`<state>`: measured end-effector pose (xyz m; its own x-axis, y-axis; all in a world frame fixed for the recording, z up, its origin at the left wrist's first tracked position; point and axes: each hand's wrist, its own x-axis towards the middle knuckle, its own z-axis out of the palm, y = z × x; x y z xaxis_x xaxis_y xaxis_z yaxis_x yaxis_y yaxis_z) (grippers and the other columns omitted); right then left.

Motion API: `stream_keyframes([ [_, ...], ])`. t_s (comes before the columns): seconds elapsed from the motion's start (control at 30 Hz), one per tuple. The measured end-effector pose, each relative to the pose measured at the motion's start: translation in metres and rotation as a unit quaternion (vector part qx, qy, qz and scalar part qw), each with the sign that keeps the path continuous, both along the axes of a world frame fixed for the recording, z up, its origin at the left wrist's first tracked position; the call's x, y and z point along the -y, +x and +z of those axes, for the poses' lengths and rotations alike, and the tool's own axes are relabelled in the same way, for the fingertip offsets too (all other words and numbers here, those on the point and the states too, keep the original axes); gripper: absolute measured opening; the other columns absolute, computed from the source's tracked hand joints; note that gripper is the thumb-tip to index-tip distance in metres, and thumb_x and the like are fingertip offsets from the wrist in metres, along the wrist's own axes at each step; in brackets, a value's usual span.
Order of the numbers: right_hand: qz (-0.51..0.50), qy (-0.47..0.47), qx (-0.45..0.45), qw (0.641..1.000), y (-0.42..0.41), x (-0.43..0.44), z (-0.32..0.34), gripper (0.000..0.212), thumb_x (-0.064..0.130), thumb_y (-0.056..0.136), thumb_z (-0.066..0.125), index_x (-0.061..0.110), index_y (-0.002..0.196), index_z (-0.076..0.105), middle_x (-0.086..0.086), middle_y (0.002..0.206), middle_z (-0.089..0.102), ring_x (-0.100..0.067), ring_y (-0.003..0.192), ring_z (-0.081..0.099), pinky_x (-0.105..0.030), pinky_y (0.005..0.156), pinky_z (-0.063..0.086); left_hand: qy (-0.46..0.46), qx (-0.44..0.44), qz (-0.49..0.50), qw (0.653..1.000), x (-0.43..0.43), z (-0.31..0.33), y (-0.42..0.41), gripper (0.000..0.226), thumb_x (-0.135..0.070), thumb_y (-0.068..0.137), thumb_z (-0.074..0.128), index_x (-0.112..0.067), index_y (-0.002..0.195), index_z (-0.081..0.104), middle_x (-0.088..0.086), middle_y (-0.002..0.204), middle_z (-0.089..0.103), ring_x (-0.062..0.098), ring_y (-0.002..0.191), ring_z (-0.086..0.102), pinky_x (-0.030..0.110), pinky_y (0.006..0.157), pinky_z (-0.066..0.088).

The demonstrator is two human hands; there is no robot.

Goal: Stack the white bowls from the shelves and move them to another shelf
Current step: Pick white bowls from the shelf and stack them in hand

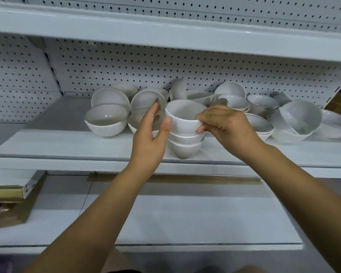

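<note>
A short stack of three white bowls (184,142) stands near the front of the middle shelf (67,150). My right hand (226,127) grips the right rim of the top bowl (183,120), thumb outside and fingers curled over the edge. On the left of that bowl is my left hand (152,134), fingers relaxed and spread, thumb tip touching its side. Several loose white bowls (106,119) lie tilted behind and to the left; more loose bowls (299,119) are heaped to the right.
A white pegboard back panel (126,66) closes the shelf behind the bowls. An upper shelf (165,36) overhangs above. A lower white shelf (185,217) lies under my forearms. A gold-coloured bracket (8,192) sticks out at lower left.
</note>
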<state>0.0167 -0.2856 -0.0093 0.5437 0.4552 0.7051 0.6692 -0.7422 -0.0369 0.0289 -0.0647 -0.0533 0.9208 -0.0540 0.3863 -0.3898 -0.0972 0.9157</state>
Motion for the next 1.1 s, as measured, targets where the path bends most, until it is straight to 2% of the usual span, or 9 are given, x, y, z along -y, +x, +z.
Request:
stream_keyframes([
  [0.1, 0.008, 0.003, -0.002, 1.000, 0.000, -0.001, -0.003, 0.013, 0.000, 0.085, 0.073, 0.000, 0.098, 0.075, -0.005, 0.087, 0.073, -0.024, 0.084, 0.063, -0.023, 0.083, 0.048, 0.007, 0.010, -0.034, 0.999, -0.001, -0.001, 0.001, 0.053, -0.041, 0.103, 0.058, -0.039, 0.153, 0.041, -0.016, 0.155, 0.048, 0.002, 0.142, 0.045, 0.036, 0.119, 0.041],
  [0.23, 0.009, 0.042, -0.027, 0.999, 0.000, 0.000, -0.009, 0.015, 0.003, 0.084, 0.077, 0.001, 0.099, 0.077, -0.007, 0.097, 0.075, -0.025, 0.098, 0.068, -0.031, 0.090, 0.053, 0.018, 0.013, -0.034, 0.999, -0.001, -0.008, 0.004, 0.049, -0.041, 0.102, 0.060, -0.034, 0.149, 0.051, -0.014, 0.148, 0.056, 0.005, 0.137, 0.052, 0.036, 0.116, 0.044],
  [0.37, -0.022, 0.178, -0.107, 0.978, -0.012, -0.004, -0.015, 0.042, 0.015, 0.082, 0.083, 0.008, 0.122, 0.073, -0.002, 0.128, 0.069, -0.011, 0.125, 0.061, -0.029, 0.108, 0.047, -0.009, 0.016, -0.045, 0.999, 0.002, -0.006, 0.003, 0.050, -0.039, 0.099, 0.060, -0.026, 0.147, 0.053, -0.010, 0.143, 0.060, 0.002, 0.129, 0.058, 0.024, 0.107, 0.049],
  [0.47, -0.039, 0.322, -0.176, 0.929, -0.028, -0.014, -0.032, 0.061, 0.024, 0.082, 0.082, 0.017, 0.138, 0.060, 0.006, 0.145, 0.058, -0.003, 0.137, 0.050, -0.026, 0.115, 0.041, -0.011, 0.013, -0.056, 0.998, 0.002, -0.004, 0.002, 0.047, -0.034, 0.101, 0.061, -0.025, 0.147, 0.052, -0.012, 0.142, 0.061, 0.000, 0.128, 0.058, 0.019, 0.104, 0.050],
  [0.6, -0.054, 0.466, -0.247, 0.848, -0.042, -0.032, -0.062, 0.071, 0.021, 0.079, 0.086, 0.030, 0.140, 0.050, 0.014, 0.144, 0.053, -0.001, 0.136, 0.048, -0.030, 0.114, 0.044, -0.009, 0.010, -0.054, 0.998, 0.001, -0.003, 0.002, 0.045, -0.034, 0.102, 0.061, -0.027, 0.145, 0.053, -0.016, 0.137, 0.062, 0.000, 0.125, 0.060, 0.016, 0.098, 0.050],
  [0.7, -0.045, 0.493, -0.311, 0.811, -0.042, -0.043, -0.077, 0.083, 0.019, 0.075, 0.090, 0.028, 0.145, 0.046, 0.016, 0.143, 0.053, -0.002, 0.131, 0.053, -0.029, 0.111, 0.047, -0.008, 0.004, -0.043, 0.999, 0.002, -0.002, 0.001, 0.039, -0.036, 0.101, 0.062, -0.035, 0.139, 0.055, -0.026, 0.130, 0.063, 0.000, 0.123, 0.061, 0.022, 0.101, 0.053],
  [0.83, -0.051, 0.496, -0.329, 0.802, -0.034, -0.050, -0.081, 0.100, 0.019, 0.067, 0.095, 0.028, 0.149, 0.039, 0.019, 0.142, 0.051, 0.001, 0.127, 0.056, -0.027, 0.108, 0.049, -0.008, -0.017, -0.044, 0.999, -0.001, 0.000, 0.001, 0.035, -0.038, 0.101, 0.063, -0.041, 0.135, 0.054, -0.023, 0.129, 0.065, 0.004, 0.124, 0.061, 0.043, 0.107, 0.053],
  [1.0, -0.069, 0.476, -0.332, 0.811, -0.024, -0.052, -0.082, 0.111, 0.035, 0.059, 0.098, 0.033, 0.150, 0.036, 0.017, 0.139, 0.057, -0.004, 0.126, 0.058, -0.036, 0.106, 0.052, 0.000, -0.045, -0.076, 0.996, -0.003, 0.007, 0.000, 0.050, -0.037, 0.101, 0.062, -0.038, 0.147, 0.043, -0.020, 0.139, 0.059, 0.002, 0.130, 0.057, 0.045, 0.112, 0.049],
  [1.1, -0.073, 0.479, -0.320, 0.814, -0.023, -0.051, -0.081, 0.108, 0.027, 0.062, 0.098, 0.032, 0.151, 0.038, 0.017, 0.139, 0.058, -0.002, 0.124, 0.059, -0.031, 0.104, 0.053, -0.004, -0.067, -0.106, 0.992, -0.003, 0.013, 0.001, 0.056, -0.030, 0.102, 0.062, -0.032, 0.153, 0.039, -0.019, 0.142, 0.058, -0.006, 0.127, 0.058, 0.043, 0.114, 0.047],
])
